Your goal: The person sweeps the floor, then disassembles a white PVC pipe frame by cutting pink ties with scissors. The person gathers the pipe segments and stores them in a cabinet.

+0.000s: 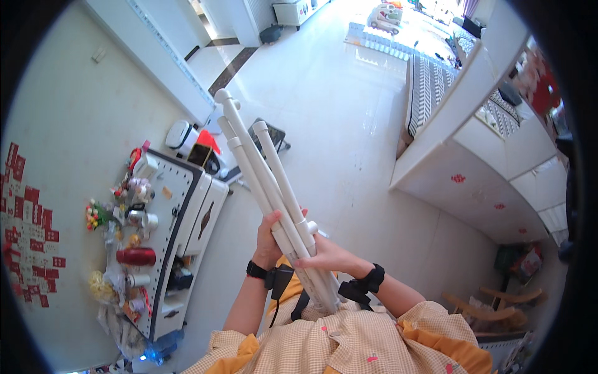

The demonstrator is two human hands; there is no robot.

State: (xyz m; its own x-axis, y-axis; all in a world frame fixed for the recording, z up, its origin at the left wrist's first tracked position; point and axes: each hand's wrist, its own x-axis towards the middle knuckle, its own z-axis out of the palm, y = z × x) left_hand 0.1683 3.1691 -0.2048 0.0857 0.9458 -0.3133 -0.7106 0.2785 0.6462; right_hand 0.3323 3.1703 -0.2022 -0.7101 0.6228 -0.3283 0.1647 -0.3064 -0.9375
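Observation:
A bundle of several white plastic pipes [264, 177] with rounded fittings at their ends slants up and away from my body, leaning left. My left hand [268, 242] is closed around the bundle's left side. Lower down on the right, my right hand [329, 254] grips the same pipes, its thumb across their front. A short T-shaped fitting [311, 227] sticks out just above the right hand. The near pipe ends rest close against my checked shirt [293, 340]. Black straps with small dark boxes sit on both wrists.
At left stands a white cabinet [202, 215], its top crowded with cups, a red thermos [136, 256] and flowers. A dark folding stool [274, 132] stands on the glossy floor beyond the pipes. A white partition [436, 168] and a patterned sofa [428, 87] are at right.

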